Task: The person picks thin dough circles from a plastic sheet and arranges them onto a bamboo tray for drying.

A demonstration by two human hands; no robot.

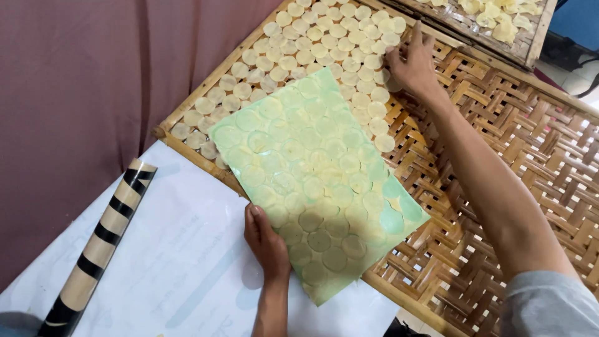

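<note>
My left hand point(267, 242) grips the near edge of a pale green sheet point(399, 209) that is covered with several thin round translucent discs point(319, 187). The sheet lies tilted over the near corner of a woven bamboo tray point(499, 143). My right hand point(412, 62) reaches to the far side of the tray, fingertips touching the round discs laid in rows on the weave point(324, 37). Whether a disc is pinched between those fingers cannot be seen.
A white sheet point(181, 262) covers the table near me. A roll striped black and tan point(103, 237) lies on its left side. A mauve curtain point(81, 81) hangs at the left. A second bamboo tray with curled yellowish pieces point(499, 22) stands at the top right.
</note>
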